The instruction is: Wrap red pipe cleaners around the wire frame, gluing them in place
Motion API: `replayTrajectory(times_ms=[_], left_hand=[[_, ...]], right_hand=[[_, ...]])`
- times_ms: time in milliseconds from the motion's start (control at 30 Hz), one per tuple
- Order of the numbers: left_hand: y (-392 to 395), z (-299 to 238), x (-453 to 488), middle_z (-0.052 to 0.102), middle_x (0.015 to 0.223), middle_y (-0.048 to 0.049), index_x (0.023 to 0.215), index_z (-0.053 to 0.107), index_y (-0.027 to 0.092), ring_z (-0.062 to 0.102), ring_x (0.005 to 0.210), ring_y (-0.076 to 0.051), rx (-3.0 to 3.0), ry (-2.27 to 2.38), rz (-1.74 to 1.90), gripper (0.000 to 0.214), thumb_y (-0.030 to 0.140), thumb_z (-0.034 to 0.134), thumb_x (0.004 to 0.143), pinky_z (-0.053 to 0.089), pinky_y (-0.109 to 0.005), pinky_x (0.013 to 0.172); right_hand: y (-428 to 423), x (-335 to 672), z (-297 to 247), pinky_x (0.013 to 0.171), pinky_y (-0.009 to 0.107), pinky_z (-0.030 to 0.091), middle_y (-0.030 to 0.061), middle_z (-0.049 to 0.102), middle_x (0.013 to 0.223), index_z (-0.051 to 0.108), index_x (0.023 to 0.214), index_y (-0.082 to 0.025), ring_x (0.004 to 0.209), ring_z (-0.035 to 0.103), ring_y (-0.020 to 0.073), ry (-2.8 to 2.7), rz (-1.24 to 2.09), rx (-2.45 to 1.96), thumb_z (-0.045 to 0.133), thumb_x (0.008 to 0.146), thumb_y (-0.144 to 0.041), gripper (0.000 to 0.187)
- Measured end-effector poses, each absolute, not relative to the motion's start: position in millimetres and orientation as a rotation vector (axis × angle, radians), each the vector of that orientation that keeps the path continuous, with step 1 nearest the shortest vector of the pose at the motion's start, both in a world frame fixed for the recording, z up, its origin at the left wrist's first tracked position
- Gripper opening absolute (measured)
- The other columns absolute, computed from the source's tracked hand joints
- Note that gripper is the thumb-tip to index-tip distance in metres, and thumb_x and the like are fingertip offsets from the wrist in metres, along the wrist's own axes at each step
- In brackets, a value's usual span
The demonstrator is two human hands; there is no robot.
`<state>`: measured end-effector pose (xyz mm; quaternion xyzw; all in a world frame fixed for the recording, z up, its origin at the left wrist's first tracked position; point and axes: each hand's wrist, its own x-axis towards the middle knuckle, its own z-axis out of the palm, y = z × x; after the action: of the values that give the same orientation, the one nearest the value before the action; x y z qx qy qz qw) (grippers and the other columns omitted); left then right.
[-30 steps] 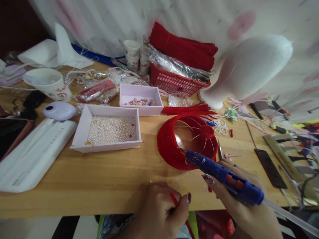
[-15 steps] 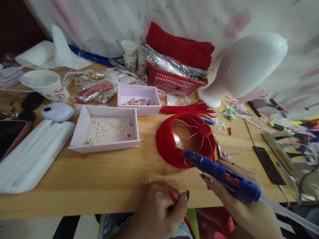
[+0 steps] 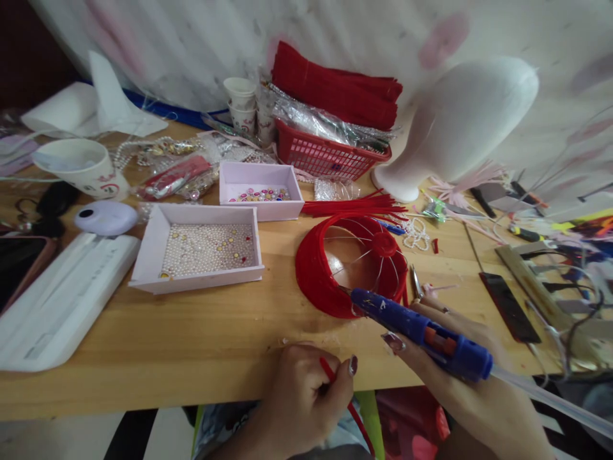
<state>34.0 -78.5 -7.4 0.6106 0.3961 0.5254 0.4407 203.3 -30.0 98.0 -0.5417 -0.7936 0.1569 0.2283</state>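
Observation:
My left hand point(image 3: 304, 399) is closed at the table's front edge, pinching a red pipe cleaner point(image 3: 360, 427) whose lower end hangs toward my lap. My right hand point(image 3: 472, 393) is wrapped round a blue hot glue gun point(image 3: 419, 329), with a clear glue stick point(image 3: 541, 393) poking out of its back. The gun's nozzle points left, at the near rim of a red, hat-shaped piece point(image 3: 313, 275) with a wire frame; whether it touches cannot be told. Beyond that piece lie loose red pipe cleaners point(image 3: 354, 207). Scissors point(image 3: 416, 282) rest beside it, partly hidden by my right hand.
A white box of pearl beads point(image 3: 198, 284) and a smaller box of coloured gems point(image 3: 275, 211) stand left of centre. Behind are a red basket point(image 3: 330, 156) and a white mannequin head point(image 3: 469, 121). A long white case point(image 3: 67, 306) lies at left, cables at far right.
The camera view has shifted slightly, so most things sit a little further left. Both hands keep their holds, and the glue gun stays at the red piece's rim.

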Motion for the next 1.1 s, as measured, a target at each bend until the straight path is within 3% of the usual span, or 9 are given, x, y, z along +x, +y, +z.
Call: replayTrajectory(times_ms=[300,467,567,700,1100], left_hand=[[-77.7,-3.0,34.2,0.031,0.045,0.0074,0.056,0.023,0.020,0.038,0.040,-0.007,1.601,1.083,1.344,0.048,0.012,0.046,0.098,0.028,-0.024,0.047],[-77.1,-0.7,32.7,0.056,0.057,0.0035,0.055,0.045,0.019,0.057,0.056,-0.009,1.691,1.226,1.192,0.046,0.018,0.047,0.101,0.040,-0.022,0.057],[-77.0,-0.1,33.6,0.067,0.070,0.0014,0.061,0.056,0.019,0.064,0.066,-0.011,1.740,1.254,1.119,0.041,0.020,0.048,0.101,0.043,-0.022,0.062],[-76.0,-0.9,35.4,0.059,0.063,0.0026,0.060,0.050,0.019,0.060,0.063,-0.011,1.818,1.263,1.112,0.041,0.019,0.048,0.101,0.042,-0.023,0.062],[-76.9,-2.8,36.5,0.050,0.059,0.0039,0.058,0.040,0.020,0.054,0.059,-0.010,1.887,1.291,1.073,0.043,0.018,0.048,0.101,0.039,-0.022,0.059]], right_hand=[[-46.1,226.9,100.7,0.045,0.029,0.043,0.0004,0.057,0.057,0.057,0.062,-0.026,0.050,0.055,0.0162,-2.085,0.532,-1.555,0.067,0.090,-0.057,0.043],[-59.2,253.4,92.3,0.047,0.026,0.042,0.0011,0.063,0.066,0.069,0.077,-0.024,0.055,0.060,0.0149,-1.961,0.463,-1.595,0.067,0.090,-0.059,0.037],[-64.2,264.7,90.2,0.046,0.024,0.042,-0.0005,0.061,0.064,0.068,0.073,-0.023,0.053,0.059,0.0128,-1.953,0.482,-1.599,0.069,0.089,-0.054,0.035],[-64.7,269.5,89.9,0.046,0.022,0.043,-0.0017,0.058,0.059,0.062,0.065,-0.023,0.050,0.058,0.0115,-1.989,0.478,-1.586,0.067,0.091,-0.051,0.039],[-59.0,262.9,84.7,0.047,0.023,0.045,-0.0012,0.060,0.059,0.062,0.067,-0.021,0.050,0.058,0.0117,-1.989,0.558,-1.506,0.067,0.091,-0.048,0.037]])
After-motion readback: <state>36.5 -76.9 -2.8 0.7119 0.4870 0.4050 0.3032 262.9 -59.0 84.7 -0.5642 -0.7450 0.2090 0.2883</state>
